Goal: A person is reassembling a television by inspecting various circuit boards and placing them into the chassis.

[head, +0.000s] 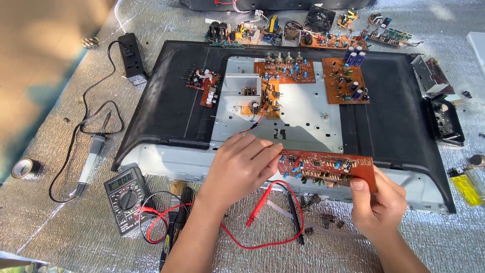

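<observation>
We hold a long brown circuit board (328,169) between both hands. Our right hand (376,205) is clamped on its right end, thumb pressed on the face and fingers curled behind. Our left hand (242,164) rests at the board's left end, fingertips drawn together and touching the edge there.

Just below the left hand a red probe (258,206) lies on the silver foil mat (65,151), its red lead looping under both wrists, with a black probe (295,217) beside it. Further to the left of that hand sits a grey multimeter (126,197), and beyond it a soldering iron (91,159) with its black cable.

Past our fingers lies a flat screen back panel (166,111), face down, with several smaller orange boards (346,81) resting on its metal plate. Far to the right of the right hand is a yellow lighter (466,186). At the far edge, more loose boards (323,33) are scattered.
</observation>
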